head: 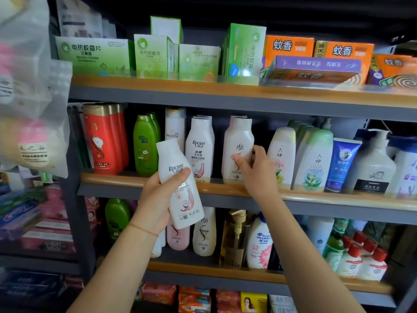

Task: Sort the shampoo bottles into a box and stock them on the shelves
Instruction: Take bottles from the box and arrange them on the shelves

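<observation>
My left hand grips a white Raclen shampoo bottle, held tilted in front of the middle shelf. My right hand grips the lower part of a pale pink-white shampoo bottle standing upright on that middle shelf, thumb on its front, fingers round its right side. A row of matching white Raclen bottles stands just left of it. Red bottles, green bottles and a Pantene bottle fill the shelf's left part. No box is in view.
Green and orange mosquito-repellent boxes line the top shelf. White-green bottles, a blue tube and a pump bottle stand right of my right hand. More bottles crowd the lower shelf. Plastic bags hang at the left.
</observation>
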